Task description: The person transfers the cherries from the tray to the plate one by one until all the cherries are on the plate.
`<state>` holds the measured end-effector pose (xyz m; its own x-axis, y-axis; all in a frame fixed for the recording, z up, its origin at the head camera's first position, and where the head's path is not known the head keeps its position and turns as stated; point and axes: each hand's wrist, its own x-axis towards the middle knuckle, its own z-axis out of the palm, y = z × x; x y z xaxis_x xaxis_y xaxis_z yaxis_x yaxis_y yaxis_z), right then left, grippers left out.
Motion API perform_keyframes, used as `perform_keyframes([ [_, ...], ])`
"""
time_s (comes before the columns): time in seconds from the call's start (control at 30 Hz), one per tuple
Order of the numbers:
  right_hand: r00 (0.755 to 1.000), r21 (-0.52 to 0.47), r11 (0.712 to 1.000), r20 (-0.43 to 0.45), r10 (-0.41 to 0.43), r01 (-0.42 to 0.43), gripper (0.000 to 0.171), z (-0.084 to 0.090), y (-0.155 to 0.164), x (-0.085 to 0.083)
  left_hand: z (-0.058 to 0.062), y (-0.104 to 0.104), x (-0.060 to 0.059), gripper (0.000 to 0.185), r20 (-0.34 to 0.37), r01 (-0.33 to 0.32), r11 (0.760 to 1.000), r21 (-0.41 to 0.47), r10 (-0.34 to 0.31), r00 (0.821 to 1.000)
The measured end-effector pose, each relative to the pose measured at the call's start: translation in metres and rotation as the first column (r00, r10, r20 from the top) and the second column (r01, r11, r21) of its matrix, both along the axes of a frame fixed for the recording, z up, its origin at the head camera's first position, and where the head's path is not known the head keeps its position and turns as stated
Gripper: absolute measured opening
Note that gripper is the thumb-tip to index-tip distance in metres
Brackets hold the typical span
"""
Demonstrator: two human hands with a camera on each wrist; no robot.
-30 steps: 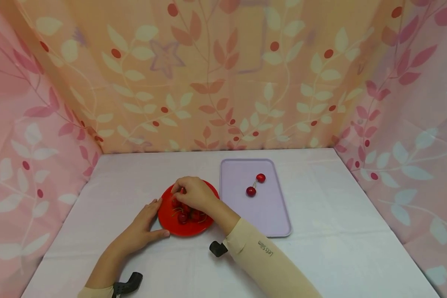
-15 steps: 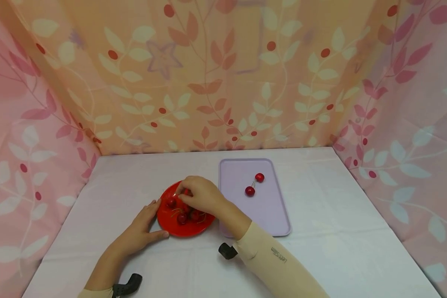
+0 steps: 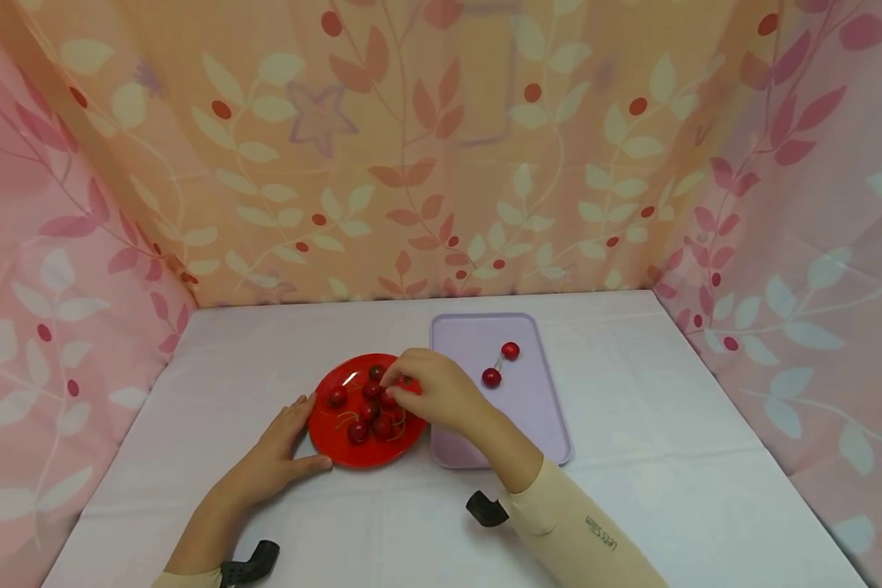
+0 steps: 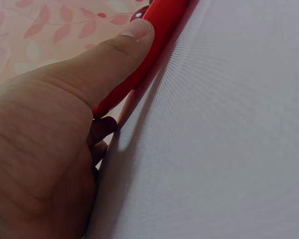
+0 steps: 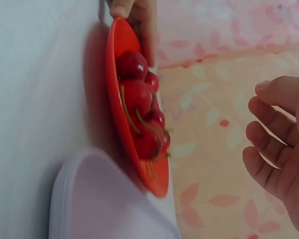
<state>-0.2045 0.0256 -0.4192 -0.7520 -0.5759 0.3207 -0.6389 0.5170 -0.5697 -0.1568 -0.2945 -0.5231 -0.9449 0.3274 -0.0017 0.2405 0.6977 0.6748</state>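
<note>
Here, from the head view, the left hand point(image 3: 268, 457) rests flat against the rim of the round glossy red plate point(image 3: 338, 441) on the white cloth, while the right hand point(image 3: 437, 392) pinches a cherry point(image 3: 409, 387) above it beside the smooth lilac tray point(image 3: 536, 425). At the left wrist, a thumb point(image 4: 114, 55) presses the rim. At the right wrist, fingers point(image 5: 269, 149) curl near the stemmed cherries point(image 5: 137, 99); no fruit shows in them there.

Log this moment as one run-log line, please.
left hand: steadies red plate rim | right hand: pinches a cherry above plate | lilac tray: two cherries | surface: white cloth
</note>
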Motion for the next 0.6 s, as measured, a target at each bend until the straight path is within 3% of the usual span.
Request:
perform_keyframes([
  [0.6,0.995,-0.066,0.995,-0.066,-0.077,0.072,0.016,-0.012,0.086,0.006,0.0,0.003,0.001,0.11,-0.012,0.001,1.0,0.009,-0.001,1.0],
])
